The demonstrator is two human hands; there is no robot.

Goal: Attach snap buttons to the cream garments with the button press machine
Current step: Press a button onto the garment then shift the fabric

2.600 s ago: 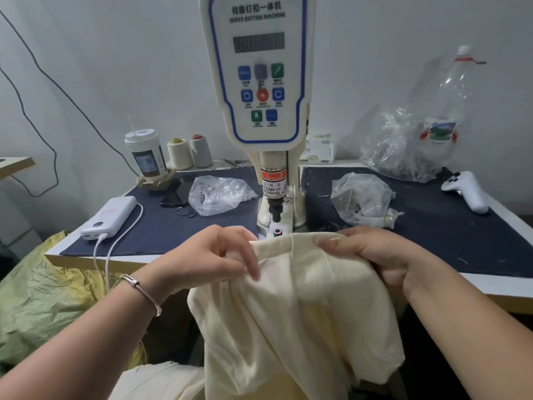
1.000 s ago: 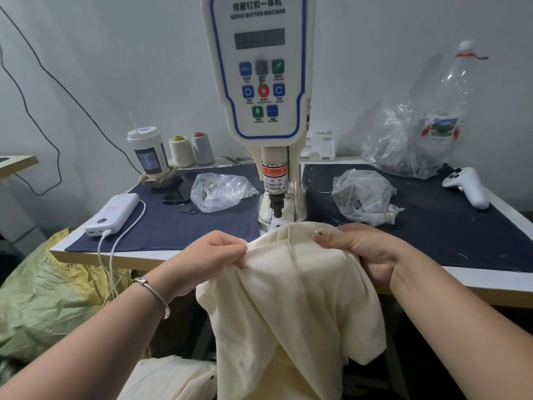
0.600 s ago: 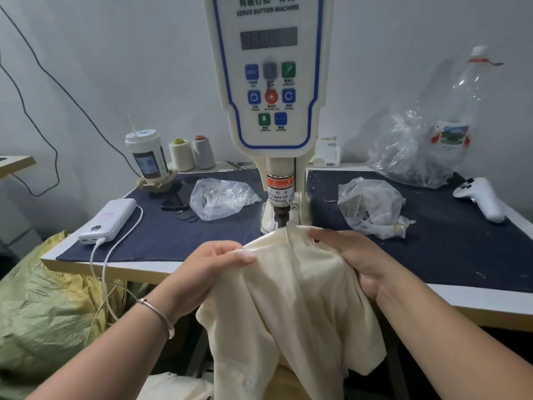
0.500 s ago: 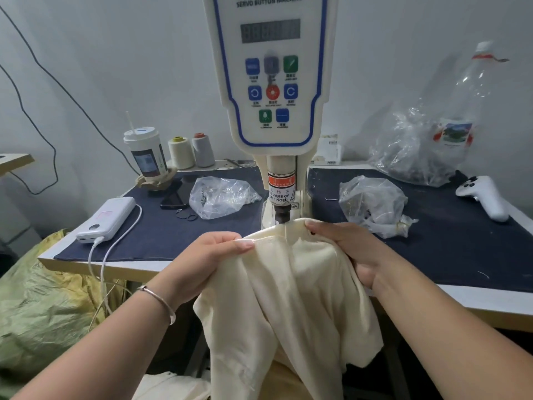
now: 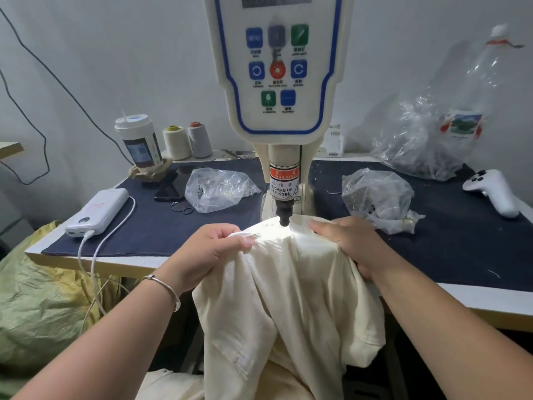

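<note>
On the far left of the dark blue table cover (image 5: 461, 255) lies a white power bank (image 5: 98, 210) with its white cable (image 5: 95, 249) trailing over the near edge. Behind it stand a lidded drink cup (image 5: 138, 142) and two thread cones (image 5: 187, 140), and just right of those lies a clear plastic bag (image 5: 219, 190) of small parts.

Near the middle, the left hand (image 5: 207, 252) has its fingers curled round a bunched fold of the cream garment (image 5: 288, 298), thumb tip pressed on top. The garment's upper edge is drawn over the base of the button press machine (image 5: 278, 82), lit brightly by the machine's lamp, while the rest hangs off the near table edge toward the person's lap. The dark punch tip (image 5: 285, 217) stands directly above the cloth and looks to be touching it or very nearly so; the lower die is hidden under the fabric. A red warning label (image 5: 282, 181) on the ram reads "care of your finger".

Just right of the punch, the right hand (image 5: 354, 243) lies over the garment with fingers bent down around the cloth, holding it taut against the left.

Farther right sit a second crumpled clear bag (image 5: 377, 194), a large plastic bottle in a bag (image 5: 461, 111) by the wall, and a white game controller (image 5: 493, 192).

The step in hand appears to be pressing a snap at the garment's edge. The next move likely calls for holding the cloth steady, keeping fingertips off the punch, then shifting the edge to the next snap position.
</note>
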